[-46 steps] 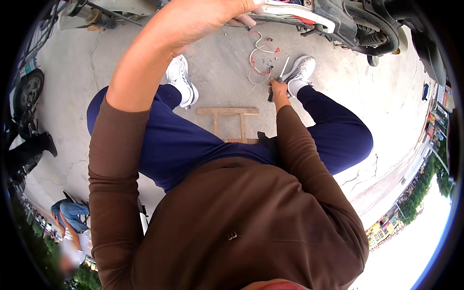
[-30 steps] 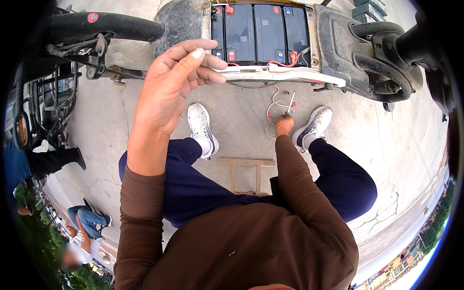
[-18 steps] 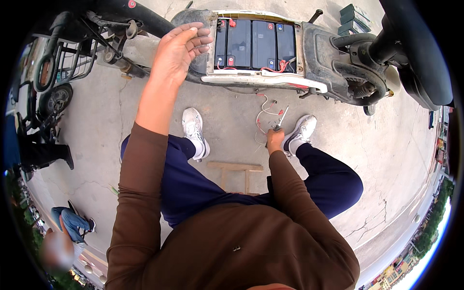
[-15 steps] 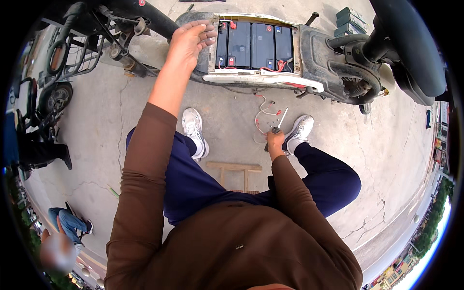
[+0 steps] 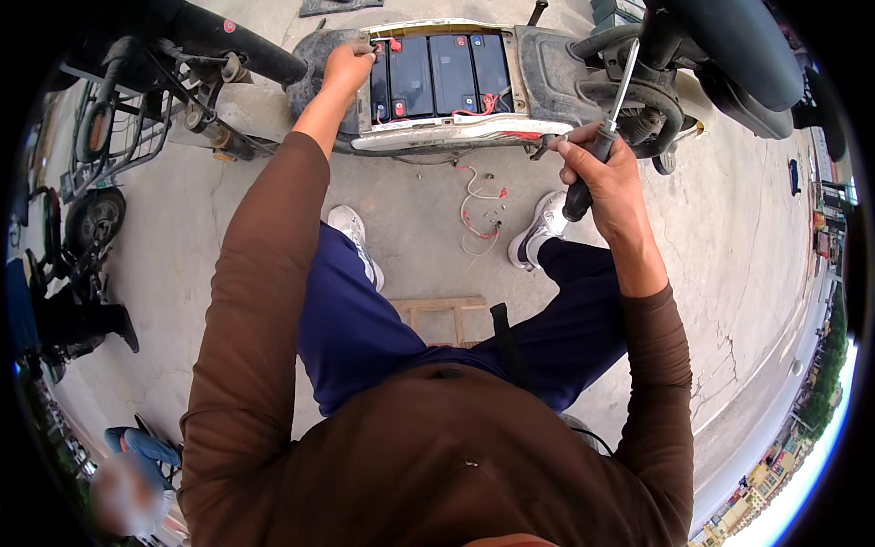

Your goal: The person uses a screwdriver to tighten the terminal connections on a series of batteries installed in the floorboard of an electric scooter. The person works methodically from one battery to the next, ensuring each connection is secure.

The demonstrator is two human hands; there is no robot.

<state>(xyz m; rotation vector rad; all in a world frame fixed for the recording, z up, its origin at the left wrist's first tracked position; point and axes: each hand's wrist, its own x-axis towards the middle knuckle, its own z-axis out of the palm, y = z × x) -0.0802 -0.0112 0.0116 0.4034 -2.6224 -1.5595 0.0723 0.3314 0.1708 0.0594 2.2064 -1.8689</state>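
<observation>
My right hand [image 5: 612, 182] grips a screwdriver [image 5: 579, 197] by its black handle, the metal shaft pointing up and away. It is raised near the right front of a scooter's floorboard [image 5: 558, 91]. My left hand [image 5: 346, 69] reaches to the left end of the open battery compartment [image 5: 428, 120]. Its fingers are pinched together by the terminal corner of the leftmost battery [image 5: 379, 87]; whatever they hold is too small to make out. Several black batteries [image 5: 453, 77] stand side by side there, with red and blue terminals and red wires [image 5: 483, 108].
On the concrete between my shoes lie a loose red and white wire [image 5: 467, 214] and small hardware bits. A wooden stool frame [image 5: 437, 304] is below me. Dark boxes [image 5: 612, 13] stand at the far right. Another person [image 5: 146, 447] is at lower left, near a parked motorbike [image 5: 91, 219].
My right hand has lifted the screwdriver from near the ground up beside the scooter. My left hand has closed its fingers at the battery corner. The view has shifted slightly.
</observation>
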